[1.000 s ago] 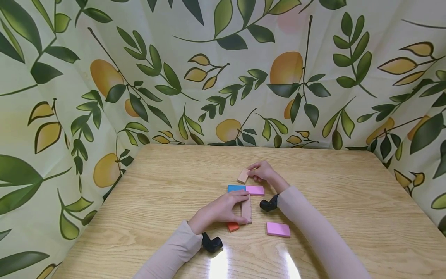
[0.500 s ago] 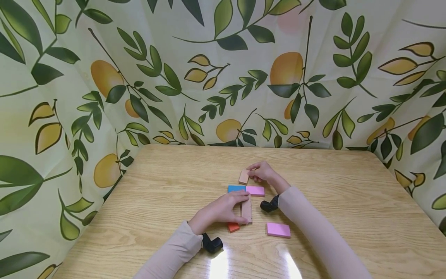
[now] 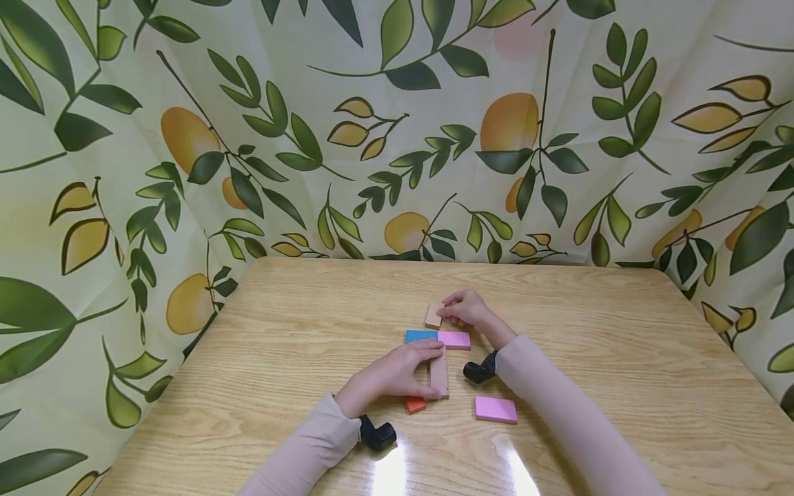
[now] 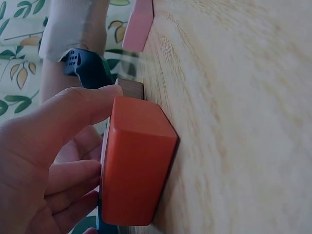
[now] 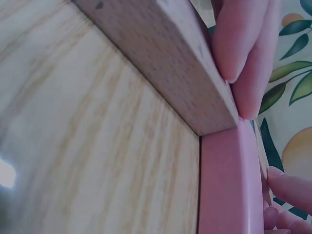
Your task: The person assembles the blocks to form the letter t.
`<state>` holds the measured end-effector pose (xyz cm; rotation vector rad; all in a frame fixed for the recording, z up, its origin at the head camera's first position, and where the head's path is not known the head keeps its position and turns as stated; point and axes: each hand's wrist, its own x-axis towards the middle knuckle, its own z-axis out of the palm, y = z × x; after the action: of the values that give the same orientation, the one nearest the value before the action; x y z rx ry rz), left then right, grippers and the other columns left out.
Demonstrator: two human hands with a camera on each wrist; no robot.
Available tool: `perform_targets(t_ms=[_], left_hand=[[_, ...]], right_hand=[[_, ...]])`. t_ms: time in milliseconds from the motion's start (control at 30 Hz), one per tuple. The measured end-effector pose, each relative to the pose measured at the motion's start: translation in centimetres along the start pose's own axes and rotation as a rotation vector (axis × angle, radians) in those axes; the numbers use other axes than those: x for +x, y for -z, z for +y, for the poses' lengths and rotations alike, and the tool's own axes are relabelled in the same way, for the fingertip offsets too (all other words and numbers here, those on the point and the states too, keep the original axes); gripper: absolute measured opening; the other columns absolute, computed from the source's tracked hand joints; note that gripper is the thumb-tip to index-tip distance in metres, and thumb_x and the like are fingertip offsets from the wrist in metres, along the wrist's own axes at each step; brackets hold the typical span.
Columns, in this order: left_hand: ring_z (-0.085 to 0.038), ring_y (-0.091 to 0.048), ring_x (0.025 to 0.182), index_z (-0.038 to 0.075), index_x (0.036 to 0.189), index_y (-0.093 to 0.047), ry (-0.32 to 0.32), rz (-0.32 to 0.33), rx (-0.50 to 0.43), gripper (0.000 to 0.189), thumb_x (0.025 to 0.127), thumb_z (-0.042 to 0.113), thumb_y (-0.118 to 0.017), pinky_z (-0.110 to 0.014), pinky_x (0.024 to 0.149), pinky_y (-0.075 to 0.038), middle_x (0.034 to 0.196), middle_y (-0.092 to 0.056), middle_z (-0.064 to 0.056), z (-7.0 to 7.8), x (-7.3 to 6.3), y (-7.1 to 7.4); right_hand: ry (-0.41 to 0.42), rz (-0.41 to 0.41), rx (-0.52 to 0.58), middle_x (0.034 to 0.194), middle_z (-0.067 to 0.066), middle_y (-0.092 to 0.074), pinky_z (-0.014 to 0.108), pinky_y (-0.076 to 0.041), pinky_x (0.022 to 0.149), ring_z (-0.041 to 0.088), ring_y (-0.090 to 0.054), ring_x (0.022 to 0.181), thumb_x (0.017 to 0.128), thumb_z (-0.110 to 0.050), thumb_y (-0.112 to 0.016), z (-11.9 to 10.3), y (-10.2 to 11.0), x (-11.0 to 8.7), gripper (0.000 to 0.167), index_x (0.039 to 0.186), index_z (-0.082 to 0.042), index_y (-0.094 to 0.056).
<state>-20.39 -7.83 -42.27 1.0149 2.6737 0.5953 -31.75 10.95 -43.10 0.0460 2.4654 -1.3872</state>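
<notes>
My left hand (image 3: 391, 368) spans a long plain wooden block (image 3: 439, 374), its thumb at the near end and fingertips at the far end. Beneath that palm an orange-red block (image 4: 139, 161) lies beside it, mostly covered in the head view. A blue block (image 3: 422, 335) and a pink block (image 3: 455, 339) meet end to end across the top, the pink one touching the wooden block in the right wrist view. Farther back, my right hand (image 3: 468, 307) pinches a small light wooden block (image 3: 433, 315) at its right side; this block stands apart from the blue one.
A second pink block (image 3: 495, 409) lies alone at the near right. Black wrist cameras (image 3: 378, 434) hang below both cuffs, close to the wooden table (image 3: 298, 310). A leaf-patterned cloth (image 3: 397, 138) rises behind the table and along its sides.
The small light wooden block has turned slightly and shifted a little to the right. The right hand's fingers have slid slightly along its side. The left hand stays where it was.
</notes>
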Motion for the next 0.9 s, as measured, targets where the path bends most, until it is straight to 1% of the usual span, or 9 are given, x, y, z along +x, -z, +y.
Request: perform_targets(t_ms=[333, 800, 900], left_hand=[[-0.019, -0.037, 0.145, 0.009, 0.141, -0.05, 0.001, 0.013, 0.003, 0.073, 0.081, 0.043, -0.075, -0.034, 0.121, -0.034, 0.152, -0.044, -0.002, -0.06, -0.14, -0.07], [-0.018, -0.037, 0.146, 0.01, 0.142, -0.048, 0.001, 0.005, 0.008, 0.074, 0.081, 0.044, -0.074, -0.033, 0.121, -0.032, 0.153, -0.043, -0.002, -0.11, 0.02, -0.07], [-0.018, -0.037, 0.146, 0.01, 0.142, -0.048, 0.006, 0.002, 0.008, 0.075, 0.081, 0.044, -0.074, -0.033, 0.121, -0.032, 0.153, -0.043, -0.002, -0.11, 0.05, -0.06]], right_hand=[[0.002, -0.008, -0.015, 0.061, -0.003, -0.055, 0.017, -0.039, 0.047, 0.009, -0.047, 0.051, 0.085, -0.015, -0.073, -0.1, -0.08, -0.04, 0.034, 0.113, 0.002, -0.065], [-0.007, -0.047, 0.0, 0.057, -0.004, -0.054, 0.017, -0.037, 0.047, 0.008, -0.047, 0.051, 0.086, -0.014, -0.072, 0.22, 0.25, 0.34, 0.036, 0.118, 0.001, -0.065], [0.007, -0.052, -0.009, 0.057, -0.004, -0.054, 0.017, -0.037, 0.047, 0.009, -0.047, 0.05, 0.086, -0.015, -0.072, 0.29, 0.3, 0.39, 0.037, 0.118, 0.001, -0.065]])
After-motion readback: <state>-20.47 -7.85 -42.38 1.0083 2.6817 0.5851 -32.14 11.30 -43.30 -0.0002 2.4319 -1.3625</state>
